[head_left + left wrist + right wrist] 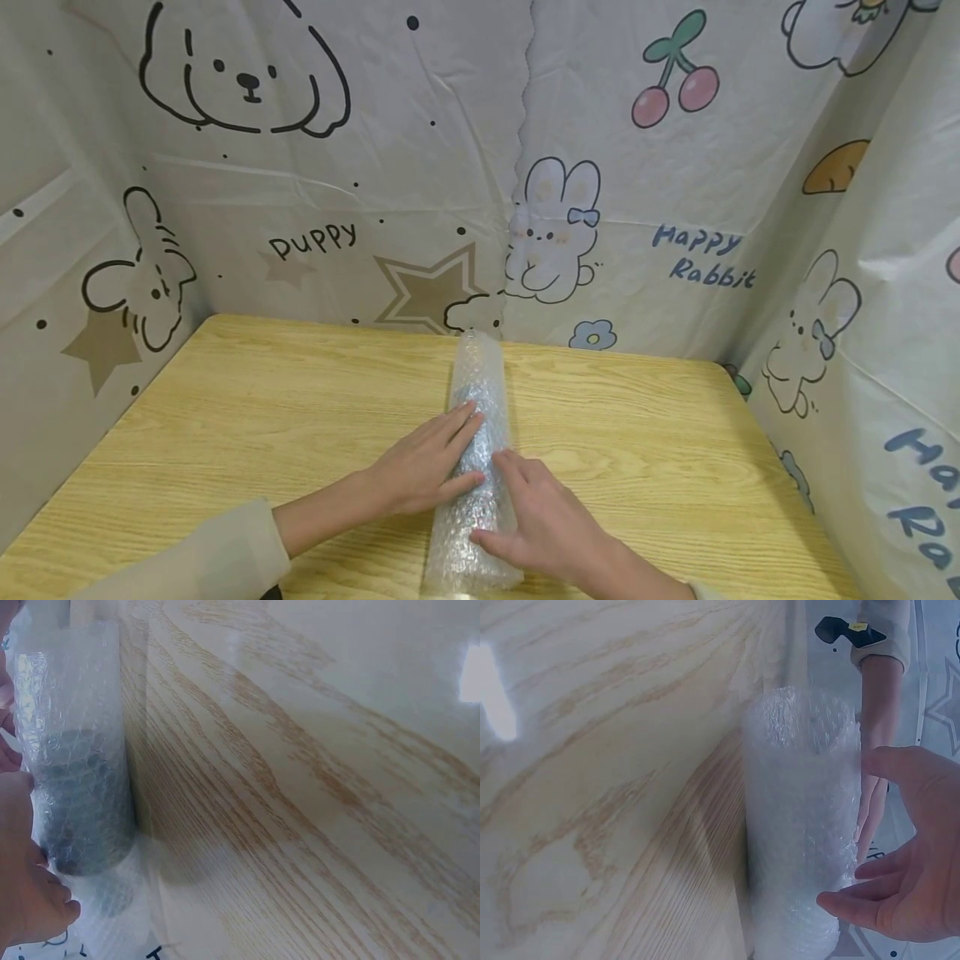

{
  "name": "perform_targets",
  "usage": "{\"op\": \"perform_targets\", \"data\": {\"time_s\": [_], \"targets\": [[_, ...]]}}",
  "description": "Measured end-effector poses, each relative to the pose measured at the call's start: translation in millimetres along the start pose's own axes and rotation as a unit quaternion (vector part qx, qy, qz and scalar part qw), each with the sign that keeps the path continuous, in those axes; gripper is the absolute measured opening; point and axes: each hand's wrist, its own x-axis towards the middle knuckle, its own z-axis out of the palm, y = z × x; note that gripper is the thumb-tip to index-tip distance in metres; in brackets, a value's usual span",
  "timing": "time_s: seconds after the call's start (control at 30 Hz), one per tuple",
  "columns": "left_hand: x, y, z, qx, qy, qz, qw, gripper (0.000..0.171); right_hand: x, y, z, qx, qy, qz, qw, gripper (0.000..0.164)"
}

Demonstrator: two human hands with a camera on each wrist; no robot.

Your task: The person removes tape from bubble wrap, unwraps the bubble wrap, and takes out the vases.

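Note:
A long bubble-wrap roll (478, 510) lies on the table, pointing away from me. Through its layers in the left wrist view, a dark cylindrical object (84, 802) shows inside; the wrap blurs what it is. My left hand (422, 463) rests on the roll's left side and top with its fingers stretched out. Lower down on the right side, my right hand (553, 523) touches the roll with fingers and thumb spread apart. In the right wrist view the wrap's near end (802, 720) forms an open tube beyond the end of the object.
The wood-grain table (285, 392) carries the roll. A fabric backdrop (435, 167) with cartoon puppies and rabbits stands along the back and both sides. A black strap device (849, 631) sits at the left sleeve in the right wrist view.

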Motion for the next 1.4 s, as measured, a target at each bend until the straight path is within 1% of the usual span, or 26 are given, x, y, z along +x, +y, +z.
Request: {"op": "perform_targets", "data": {"time_s": [0.2, 0.33, 0.53, 0.63, 0.77, 0.87, 1.0, 1.1, 1.27, 1.4], "targets": [[0.6, 0.4, 0.0, 0.003, -0.003, 0.001, 1.0, 0.078, 0, -1, 1, -0.016, 0.002, -0.014, 1.0, 0.081], [0.7, 0.6, 0.3, 0.003, -0.006, -0.001, 1.0, 0.078, 0, -1, 1, -0.022, 0.01, -0.021, 0.999, 0.075], [0.6, 0.8, -0.1, 0.005, -0.009, -0.007, 0.9999, 0.078, 0, -1, 2, -0.026, 0.017, -0.025, 0.999, 0.07], [0.4, 0.6, -0.6, 0.007, -0.004, -0.003, 1.0, 0.079, -1, -1, 3, -0.038, 0.036, -0.043, 0.998, 0.065], [0.5, 0.3, -1.1, 0.01, 0.004, 0.005, 0.9999, 0.078, -1, -2, 6, -0.061, 0.08, -0.074, 0.992, 0.057], [0.8, 0.5, -1.3, 0.013, 0.007, 0.006, 0.9999, 0.078, -1, -3, 7, -0.069, 0.103, -0.082, 0.989, 0.053], [1.2, 0.7, -1.2, 0.016, 0.002, 0.001, 0.9999, 0.078, -1, -3, 9, -0.072, 0.125, -0.09, 0.985, 0.049], [1.1, 0.6, -1.2, 0.016, -0.002, -0.002, 0.9999, 0.079, 0, -3, 11, -0.075, 0.145, -0.104, 0.981, 0.044], [0.7, 0.0, -0.4, 0.015, 0.011, 0.01, 0.9998, 0.078, 0, -3, 14, -0.079, 0.168, -0.125, 0.975, 0.039], [0.5, -0.1, 0.6, 0.019, 0.016, 0.013, 0.9996, 0.077, 1, -5, 16, -0.087, 0.176, -0.13, 0.972, 0.038]]}}
